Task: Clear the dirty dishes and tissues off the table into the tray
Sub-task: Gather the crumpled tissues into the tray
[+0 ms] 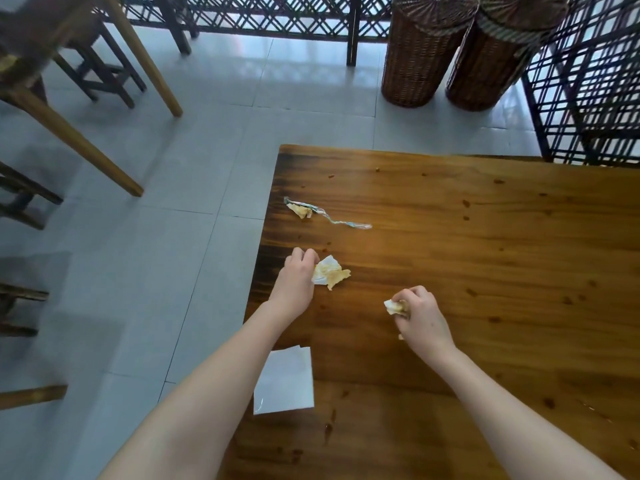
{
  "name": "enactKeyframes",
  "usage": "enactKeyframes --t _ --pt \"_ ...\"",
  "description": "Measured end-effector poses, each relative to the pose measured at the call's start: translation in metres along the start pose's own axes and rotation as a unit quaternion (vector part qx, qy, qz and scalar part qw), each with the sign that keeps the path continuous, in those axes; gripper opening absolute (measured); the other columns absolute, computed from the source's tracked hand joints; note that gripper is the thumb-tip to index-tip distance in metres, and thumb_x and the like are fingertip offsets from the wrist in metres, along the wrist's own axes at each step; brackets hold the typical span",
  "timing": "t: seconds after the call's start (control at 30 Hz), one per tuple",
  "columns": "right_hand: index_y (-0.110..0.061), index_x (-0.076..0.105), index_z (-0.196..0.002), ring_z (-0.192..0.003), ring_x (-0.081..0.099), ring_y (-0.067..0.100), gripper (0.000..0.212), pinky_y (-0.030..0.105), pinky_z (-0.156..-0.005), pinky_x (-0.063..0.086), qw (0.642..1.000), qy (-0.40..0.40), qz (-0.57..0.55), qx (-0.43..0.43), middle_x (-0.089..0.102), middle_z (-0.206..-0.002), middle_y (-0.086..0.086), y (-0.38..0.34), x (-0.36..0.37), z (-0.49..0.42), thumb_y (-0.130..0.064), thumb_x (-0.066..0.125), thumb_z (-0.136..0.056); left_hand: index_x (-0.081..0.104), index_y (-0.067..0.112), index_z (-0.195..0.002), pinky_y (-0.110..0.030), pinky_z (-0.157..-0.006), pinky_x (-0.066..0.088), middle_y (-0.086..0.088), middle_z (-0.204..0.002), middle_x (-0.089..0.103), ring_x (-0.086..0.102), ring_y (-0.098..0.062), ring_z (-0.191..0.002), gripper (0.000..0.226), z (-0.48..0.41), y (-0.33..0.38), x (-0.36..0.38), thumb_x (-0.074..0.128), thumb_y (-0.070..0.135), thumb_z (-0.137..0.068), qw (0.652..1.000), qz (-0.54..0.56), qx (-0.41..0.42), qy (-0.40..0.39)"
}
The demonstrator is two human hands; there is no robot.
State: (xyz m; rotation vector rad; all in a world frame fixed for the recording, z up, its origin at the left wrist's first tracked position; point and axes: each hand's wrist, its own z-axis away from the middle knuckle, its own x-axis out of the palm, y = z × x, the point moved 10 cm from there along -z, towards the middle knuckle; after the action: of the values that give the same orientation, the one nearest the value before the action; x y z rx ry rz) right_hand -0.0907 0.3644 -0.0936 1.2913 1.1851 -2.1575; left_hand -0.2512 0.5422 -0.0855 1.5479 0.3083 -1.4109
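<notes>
On the wooden table, my left hand pinches a crumpled, yellow-stained tissue near the table's left edge. My right hand grips a small balled stained tissue at mid-table. Farther back lies another stained scrap with a torn, twisted wrapper strip. A flat white napkin hangs partly over the table's left edge, close to my left forearm. No tray or dishes are in view.
Brown sauce spots dot the tabletop. Two tall wicker baskets stand on the tiled floor beyond the table. A black lattice screen rises at back right. Wooden chairs and stools crowd the left side.
</notes>
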Motion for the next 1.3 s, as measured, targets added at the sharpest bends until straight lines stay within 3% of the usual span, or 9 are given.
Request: enactKeyframes --t 0.27,0.43,0.67,0.9,1.07,1.3 --pt "-0.014 0.065 -0.105 -0.094 0.045 0.007 0.024 0.017 -0.068 0.047 1.000 0.007 0.002 0.016 0.053 -0.103 -0.005 0.024 -0.011 0.005 -0.006 0.069 -0.083 0.044 0.024 -0.134 -0.039 -0.105 0.039 -0.006 -0.140 0.040 0.042 -0.024 -0.125 0.051 -0.017 0.019 0.039 0.068 0.023 -0.088 0.992 -0.080 0.034 -0.094" --pt "-0.016 0.064 -0.106 -0.093 0.045 0.007 0.024 0.015 -0.063 0.041 0.999 -0.008 0.010 0.030 0.052 -0.104 -0.005 0.035 -0.009 0.004 -0.007 0.067 -0.083 0.052 0.019 -0.126 -0.031 -0.098 0.047 -0.008 -0.133 0.047 0.050 -0.021 -0.115 0.039 -0.021 0.022 0.044 0.063 0.009 -0.090 0.995 -0.050 0.039 -0.080" --pt "-0.017 0.064 -0.106 -0.096 0.046 0.008 0.025 0.018 -0.067 0.046 0.999 -0.019 0.004 0.038 0.051 -0.104 -0.006 0.035 -0.007 -0.003 -0.007 0.066 -0.084 0.055 0.015 -0.120 -0.027 -0.081 0.049 -0.007 -0.116 0.054 0.052 -0.017 -0.098 0.032 -0.060 0.013 0.003 0.062 0.007 -0.091 0.999 -0.036 0.033 -0.009" --pt "-0.019 0.064 -0.105 -0.095 0.047 0.005 0.024 0.016 -0.067 0.047 0.999 -0.011 -0.001 0.035 0.050 -0.103 -0.008 0.029 -0.009 -0.012 -0.008 0.067 -0.084 0.051 0.013 -0.129 -0.037 -0.091 0.047 -0.014 -0.129 0.048 0.050 -0.028 -0.112 0.043 -0.124 0.005 -0.022 0.061 0.000 -0.089 0.993 -0.114 0.032 0.003" --pt "-0.019 0.063 -0.108 -0.097 0.047 0.006 0.024 0.016 -0.070 0.047 0.999 -0.002 -0.007 0.040 0.051 -0.106 -0.007 0.027 -0.014 -0.022 -0.009 0.066 -0.086 0.040 0.022 -0.141 -0.049 -0.108 0.035 -0.012 -0.150 0.031 0.034 -0.035 -0.135 0.061 -0.144 -0.004 0.000 0.064 0.004 -0.088 0.988 -0.128 0.018 -0.084" --pt "-0.018 0.063 -0.110 -0.098 0.048 0.007 0.027 0.017 -0.073 0.049 0.999 0.004 -0.014 0.036 0.053 -0.108 -0.005 0.018 -0.016 -0.024 -0.008 0.067 -0.085 0.044 0.014 -0.135 -0.041 -0.098 0.046 -0.015 -0.136 0.044 0.044 -0.030 -0.122 0.048 -0.132 0.001 0.002 0.061 0.006 -0.091 0.989 -0.130 0.033 -0.065"
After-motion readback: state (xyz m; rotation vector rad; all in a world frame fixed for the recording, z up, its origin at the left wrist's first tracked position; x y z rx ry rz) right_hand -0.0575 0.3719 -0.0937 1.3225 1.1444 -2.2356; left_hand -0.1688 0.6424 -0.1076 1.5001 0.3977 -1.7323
